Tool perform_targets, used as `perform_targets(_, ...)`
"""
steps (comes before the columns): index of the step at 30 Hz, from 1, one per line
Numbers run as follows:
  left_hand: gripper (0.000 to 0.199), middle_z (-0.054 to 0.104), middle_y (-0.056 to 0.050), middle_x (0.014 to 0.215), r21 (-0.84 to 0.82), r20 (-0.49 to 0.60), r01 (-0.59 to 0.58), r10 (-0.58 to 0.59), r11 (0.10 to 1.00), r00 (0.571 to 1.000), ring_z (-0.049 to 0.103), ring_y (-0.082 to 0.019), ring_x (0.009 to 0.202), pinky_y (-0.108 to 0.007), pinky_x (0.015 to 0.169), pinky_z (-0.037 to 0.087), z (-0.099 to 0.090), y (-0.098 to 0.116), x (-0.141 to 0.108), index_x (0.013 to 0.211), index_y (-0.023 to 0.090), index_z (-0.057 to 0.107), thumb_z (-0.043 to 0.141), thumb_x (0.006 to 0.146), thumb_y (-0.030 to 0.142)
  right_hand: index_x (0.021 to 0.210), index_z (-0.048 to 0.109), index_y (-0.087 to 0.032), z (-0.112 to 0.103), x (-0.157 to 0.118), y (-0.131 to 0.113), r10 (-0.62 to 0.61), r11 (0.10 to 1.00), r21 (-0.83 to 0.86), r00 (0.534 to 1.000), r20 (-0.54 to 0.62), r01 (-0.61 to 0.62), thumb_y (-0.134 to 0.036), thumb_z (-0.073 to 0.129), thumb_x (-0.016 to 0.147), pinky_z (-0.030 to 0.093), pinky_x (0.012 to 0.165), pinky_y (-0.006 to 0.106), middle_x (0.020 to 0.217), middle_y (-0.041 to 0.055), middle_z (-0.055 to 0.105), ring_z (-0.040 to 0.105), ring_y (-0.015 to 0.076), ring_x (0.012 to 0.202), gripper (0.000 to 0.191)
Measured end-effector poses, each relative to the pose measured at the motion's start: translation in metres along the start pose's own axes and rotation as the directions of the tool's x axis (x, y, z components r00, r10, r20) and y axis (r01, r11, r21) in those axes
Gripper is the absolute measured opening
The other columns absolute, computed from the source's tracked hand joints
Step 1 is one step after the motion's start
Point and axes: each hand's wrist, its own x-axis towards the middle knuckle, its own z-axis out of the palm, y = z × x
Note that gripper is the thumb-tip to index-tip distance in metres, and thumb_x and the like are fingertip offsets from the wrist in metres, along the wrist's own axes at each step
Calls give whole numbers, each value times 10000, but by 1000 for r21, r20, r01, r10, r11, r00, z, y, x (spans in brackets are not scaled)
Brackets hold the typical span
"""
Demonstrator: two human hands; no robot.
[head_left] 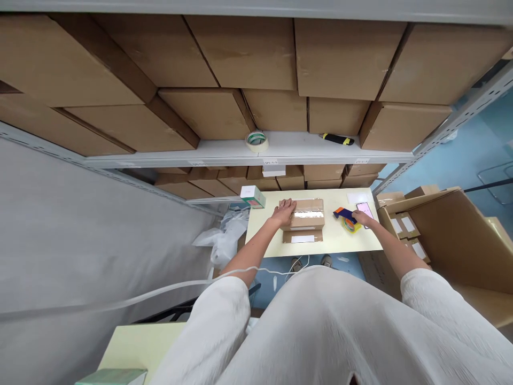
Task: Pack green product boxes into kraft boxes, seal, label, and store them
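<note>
A taped cardboard box (pixel 308 206) sits near the middle of the pale yellow table (pixel 270 243), with clear shiny tape across its top. My left hand (pixel 284 212) lies on the box's left end, fingers stretched out over it. To the right of the box, my right hand (pixel 362 217) is closed around a blue and orange tape dispenser (pixel 344 215). A yellow tape roll (pixel 351 225) shows at the dispenser's lower side. On the near side of the box is a cardboard strip or second small box (pixel 286 237) bearing a white label (pixel 302 239).
A phone (pixel 364 209) lies beside my right hand. A small white and green box (pixel 253 197) stands at the table's back left. Cartons fill the shelf (pixel 224 147) ahead, with a masking tape roll (pixel 257 140) and cutter (pixel 337 139). An open carton (pixel 460 235) stands right.
</note>
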Motion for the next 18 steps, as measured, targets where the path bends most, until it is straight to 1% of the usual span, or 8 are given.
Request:
perform_targets(2, 1082, 32, -118, 1868, 12, -1, -2, 2, 1000, 1000, 16, -387, 1721, -641, 1347, 215, 0, 0, -1, 1763, 321, 143, 732, 859, 243, 1445, 619, -121, 7, -5, 0, 23, 999, 26, 1000, 16, -23, -299, 508, 993, 557, 847, 315, 1265, 182, 772, 739, 272, 1044, 499)
perform_targets(3, 1077, 35, -119, 1868, 16, -2, -6, 6, 1000, 1000, 19, -388, 1721, -640, 1344, 222, 0, 1, -1, 1762, 317, 146, 729, 860, 241, 1527, 547, -126, 10, -8, -1, 18, 1000, 7, 1000, 3, -18, -288, 512, 993, 555, 867, 323, 1326, 187, 751, 736, 277, 1070, 559)
perform_targets(5, 1077, 48, -130, 1866, 19, -9, -11, 11, 1000, 1000, 34, -395, 1720, -647, 1338, 229, 0, 1, -1, 1757, 314, 155, 736, 853, 241, 1625, 419, -157, 20, -14, -4, -13, 996, -89, 998, -60, 8, -285, 516, 1004, 551, 898, 351, 1394, 184, 721, 729, 295, 1100, 641)
perform_targets(6, 1076, 56, -137, 1865, 19, -13, -13, 13, 1000, 1000, 43, -399, 1719, -651, 1335, 228, 1, 1, -1, 1752, 314, 166, 744, 848, 241, 1638, 387, -173, 25, -17, -6, -29, 989, -150, 995, -94, 15, -280, 516, 1008, 547, 913, 366, 1414, 181, 709, 723, 306, 1120, 652)
perform_targets(9, 1032, 84, -154, 1860, 22, -40, -22, 23, 1000, 999, 67, -394, 1718, -650, 1339, 206, 3, -1, -4, 1732, 305, 230, 749, 844, 220, 1604, 385, -184, 44, -24, -12, -53, 959, -284, 984, -173, 2, -246, 514, 1011, 533, 933, 386, 1442, 192, 672, 691, 329, 1195, 610)
perform_targets(12, 952, 135, -148, 1854, 4, -95, -40, 40, 999, 995, 92, -369, 1719, -634, 1346, 197, 8, -5, -9, 1704, 312, 308, 734, 858, 219, 1552, 412, -176, 61, -28, -18, -28, 941, -336, 980, -196, -40, -228, 491, 1023, 524, 915, 390, 1423, 209, 646, 671, 330, 1200, 537)
perform_targets(15, 858, 189, -137, 1843, -28, -157, -42, 37, 999, 987, 132, -352, 1713, -587, 1352, 222, 16, -9, -17, 1676, 308, 381, 724, 891, 264, 1535, 426, -183, 73, -30, -21, -11, 923, -382, 986, -166, -54, -222, 482, 1024, 519, 895, 410, 1397, 216, 630, 659, 338, 1169, 515)
perform_targets(18, 781, 257, -129, 1821, -52, -209, -40, 28, 998, 977, 197, -336, 1697, -518, 1361, 233, 26, -14, -25, 1656, 279, 438, 707, 923, 306, 1549, 438, -191, 79, -34, -22, -6, 905, -423, 994, -109, -41, -194, 460, 1005, 505, 908, 438, 1333, 219, 653, 652, 351, 1134, 545)
